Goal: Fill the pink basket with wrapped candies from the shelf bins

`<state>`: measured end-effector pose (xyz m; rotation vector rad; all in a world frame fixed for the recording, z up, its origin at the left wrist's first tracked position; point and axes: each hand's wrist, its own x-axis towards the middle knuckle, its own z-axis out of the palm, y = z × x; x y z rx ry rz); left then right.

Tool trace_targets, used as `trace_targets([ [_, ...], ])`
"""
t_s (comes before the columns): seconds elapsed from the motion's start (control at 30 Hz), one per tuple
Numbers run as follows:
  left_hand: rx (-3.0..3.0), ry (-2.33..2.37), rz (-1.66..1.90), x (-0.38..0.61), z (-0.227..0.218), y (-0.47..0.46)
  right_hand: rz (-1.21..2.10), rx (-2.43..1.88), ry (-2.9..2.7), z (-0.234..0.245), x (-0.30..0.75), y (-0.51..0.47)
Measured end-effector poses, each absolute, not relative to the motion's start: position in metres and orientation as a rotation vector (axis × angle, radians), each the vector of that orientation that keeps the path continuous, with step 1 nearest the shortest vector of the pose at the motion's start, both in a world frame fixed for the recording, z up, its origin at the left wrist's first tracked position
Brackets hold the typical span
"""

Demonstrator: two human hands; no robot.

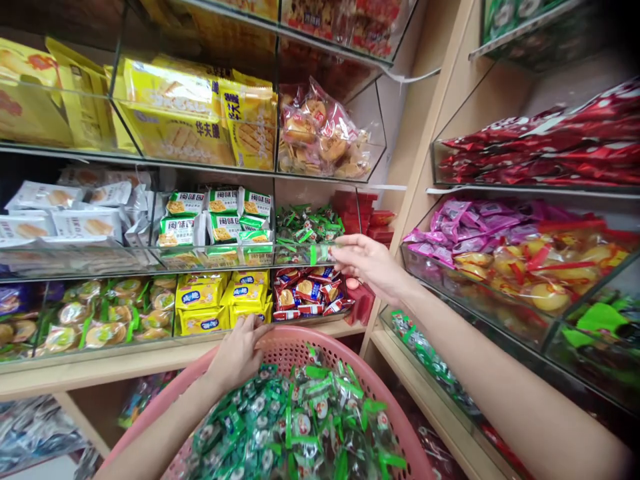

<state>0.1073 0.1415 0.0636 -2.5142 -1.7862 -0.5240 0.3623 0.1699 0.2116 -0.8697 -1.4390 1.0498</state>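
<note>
- I'm seeing the bin front (290, 257) fencing green sweets (305, 223).
- Right hand (370, 265) is pinching a packet (320, 254), long axis sideways, green end pointing left.
- Left hand (237, 353) is touching the basket rim (300, 331); can't tell grip.

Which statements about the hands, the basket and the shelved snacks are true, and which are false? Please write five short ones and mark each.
1. The pink plastic basket holds green-wrapped sweets. True.
2. The left hand is inside a shelf bin. False: it is at the basket's rim.
3. The right hand is close to shelved green packets. True.
4. The yellow waffle packs are below the white-and-green biscuit packs. False: they are above.
5. The shiny red packs are above the purple packets. True.
</note>
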Motion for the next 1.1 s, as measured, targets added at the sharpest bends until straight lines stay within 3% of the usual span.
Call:
trace_targets([
  [0.23,-2.503,-1.726,-0.502,0.107,0.061,0.144,1.319,-0.951,-1.846,0.143,0.383,0.120],
  [0.57,-2.527,-1.728,-0.556,0.107,0.062,0.143,0.457,-1.293,-2.276,0.110,0.389,0.113],
  [0.8,-2.535,-1.740,-0.552,0.106,0.062,0.142,0.346,-1.338,-2.362,0.088,0.383,0.116],
  [1.1,-2.539,-1.783,-0.564,0.106,0.061,0.144,0.219,-1.455,-2.313,0.098,0.388,0.126],
])
